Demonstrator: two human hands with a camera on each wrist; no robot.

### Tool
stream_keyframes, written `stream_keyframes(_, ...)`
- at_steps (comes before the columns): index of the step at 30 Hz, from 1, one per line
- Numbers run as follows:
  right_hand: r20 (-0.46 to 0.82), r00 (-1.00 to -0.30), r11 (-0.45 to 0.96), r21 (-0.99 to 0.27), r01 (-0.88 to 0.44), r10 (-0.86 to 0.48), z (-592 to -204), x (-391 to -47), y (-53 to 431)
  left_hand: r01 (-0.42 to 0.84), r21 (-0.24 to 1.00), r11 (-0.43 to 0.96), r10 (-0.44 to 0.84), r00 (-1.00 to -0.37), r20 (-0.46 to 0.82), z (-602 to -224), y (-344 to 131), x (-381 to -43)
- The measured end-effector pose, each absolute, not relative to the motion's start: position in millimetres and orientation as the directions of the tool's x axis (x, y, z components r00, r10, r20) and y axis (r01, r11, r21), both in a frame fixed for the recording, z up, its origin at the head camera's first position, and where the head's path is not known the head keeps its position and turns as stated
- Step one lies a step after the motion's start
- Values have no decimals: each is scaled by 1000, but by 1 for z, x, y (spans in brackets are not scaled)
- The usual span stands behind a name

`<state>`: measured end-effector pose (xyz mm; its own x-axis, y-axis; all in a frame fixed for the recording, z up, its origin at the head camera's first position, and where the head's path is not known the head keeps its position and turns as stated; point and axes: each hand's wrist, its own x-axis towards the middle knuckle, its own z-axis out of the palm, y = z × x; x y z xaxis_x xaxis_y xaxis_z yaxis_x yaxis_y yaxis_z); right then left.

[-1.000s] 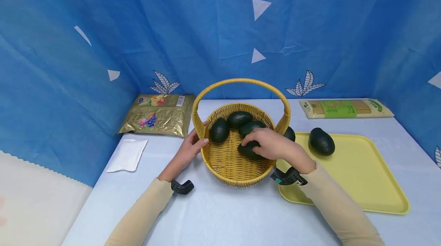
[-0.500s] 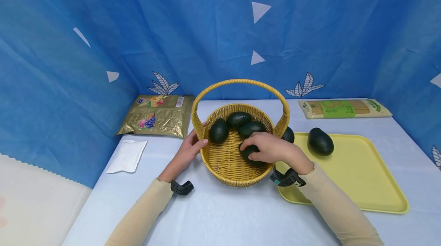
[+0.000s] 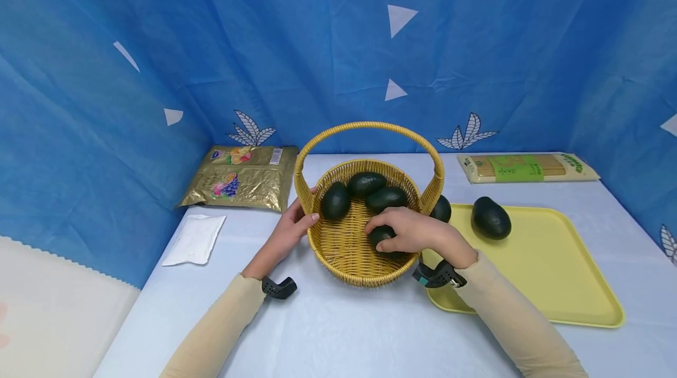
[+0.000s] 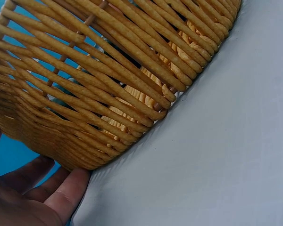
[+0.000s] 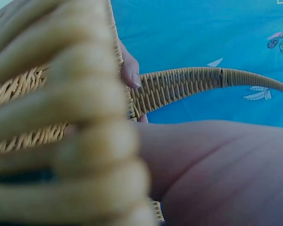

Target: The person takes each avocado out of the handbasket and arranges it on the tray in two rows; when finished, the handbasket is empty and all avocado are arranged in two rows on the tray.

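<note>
The right hand's (image 3: 409, 230) fingers curl round an avocado (image 3: 381, 236) inside the basket (image 3: 341, 251), whose rim the left hand (image 3: 296, 222) grips. Three more avocados (image 3: 335, 201) already lie there, just beyond those fingertips; two avocados (image 3: 492, 218) look left outside, one on the yellow tray (image 3: 555, 272).

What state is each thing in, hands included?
Yellow wicker basket: upright, handle raised.
Left hand: holds the basket's side.
Right hand: grips an avocado in the basket.
Three other avocados: lying in the basket.
Yellow tray: flat, one avocado plainly on it.
Sixth avocado: partly hidden by the handle; resting place unclear.
Gold packet: lying flat.
White packet: lying flat.
Noodle packet: lying flat.
</note>
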<state>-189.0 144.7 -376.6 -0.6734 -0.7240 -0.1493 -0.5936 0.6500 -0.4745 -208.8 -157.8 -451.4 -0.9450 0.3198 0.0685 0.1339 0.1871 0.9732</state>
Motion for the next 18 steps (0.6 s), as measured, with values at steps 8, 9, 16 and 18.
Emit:
stream_keyframes(8,-140,-677,649,-473,-595,-723,-375,-188,144,136,973,186,323,-944,70,-451,-158,-208)
stream_keyframes(9,-141,-679,651,-476,-592,-720,-375,-188,144,136,972,189,323,-944,69,-451,-158,-208)
stream_keyframes(16,-150,-687,661,-477,-580,-711,-374,-185,143,133,973,186,328,-942,66,-452,-160,-207)
stream_keyframes(18,-152,-690,664,-477,-576,-708,-374,-185,144,131,974,183,328,-943,65,-452,-159,-207)
